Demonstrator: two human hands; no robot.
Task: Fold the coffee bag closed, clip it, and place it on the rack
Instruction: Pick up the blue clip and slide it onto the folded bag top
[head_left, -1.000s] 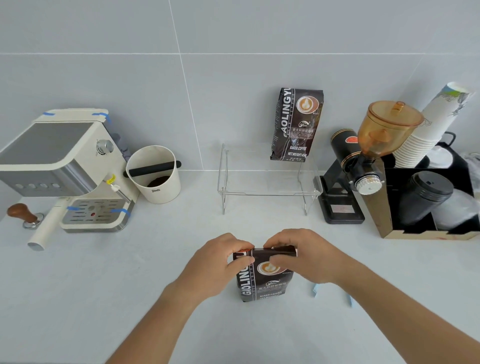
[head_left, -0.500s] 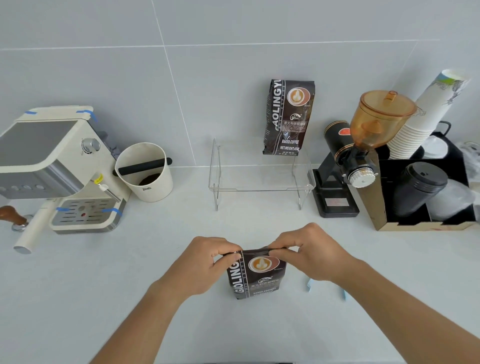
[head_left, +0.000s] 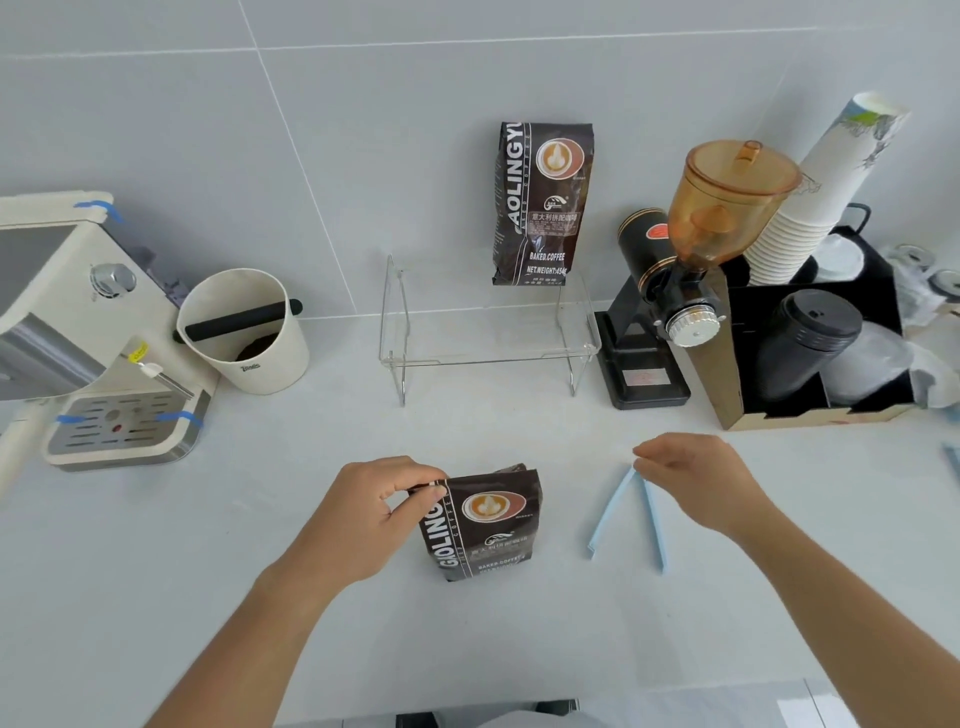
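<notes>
I have only one view, a wide-angle camera worn on the person's head, looking forward and steeply down onto a pale grey countertop that ends at a grey tiled wall. It sits close above the counter's near edge, so both bare forearms enter from the bottom of the frame, and the lens bends straight lines toward the edges. The view spans from a cream espresso machine cut off at the far left to a brown cardboard organiser holding paper cups at the far right.
</notes>
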